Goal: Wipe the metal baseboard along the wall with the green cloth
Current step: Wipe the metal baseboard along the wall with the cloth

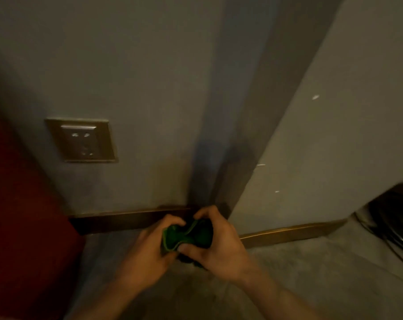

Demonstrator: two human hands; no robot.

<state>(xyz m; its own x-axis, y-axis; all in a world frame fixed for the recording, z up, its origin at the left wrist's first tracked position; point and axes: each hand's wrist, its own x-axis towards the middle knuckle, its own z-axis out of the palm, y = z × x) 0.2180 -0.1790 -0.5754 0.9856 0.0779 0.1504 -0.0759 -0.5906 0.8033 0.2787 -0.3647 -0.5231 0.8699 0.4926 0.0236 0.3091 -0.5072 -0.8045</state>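
A crumpled green cloth [189,236] is bunched between both of my hands, low in the middle of the head view. My left hand [149,248] grips its left side and my right hand [221,245] grips its right side, fingers curled over the top. Just behind the hands runs the brass-coloured metal baseboard [117,220] along the foot of the grey wall. It continues past an inner corner on the right wall [292,232]. The cloth is held just in front of the baseboard near the corner; I cannot tell whether it touches it.
A metal-framed wall socket [82,140] sits on the left wall above the baseboard. A dark red piece of furniture [22,215] fills the left edge. A dark round object with cables [394,218] lies at the right edge. Grey carpet [311,273] covers the floor.
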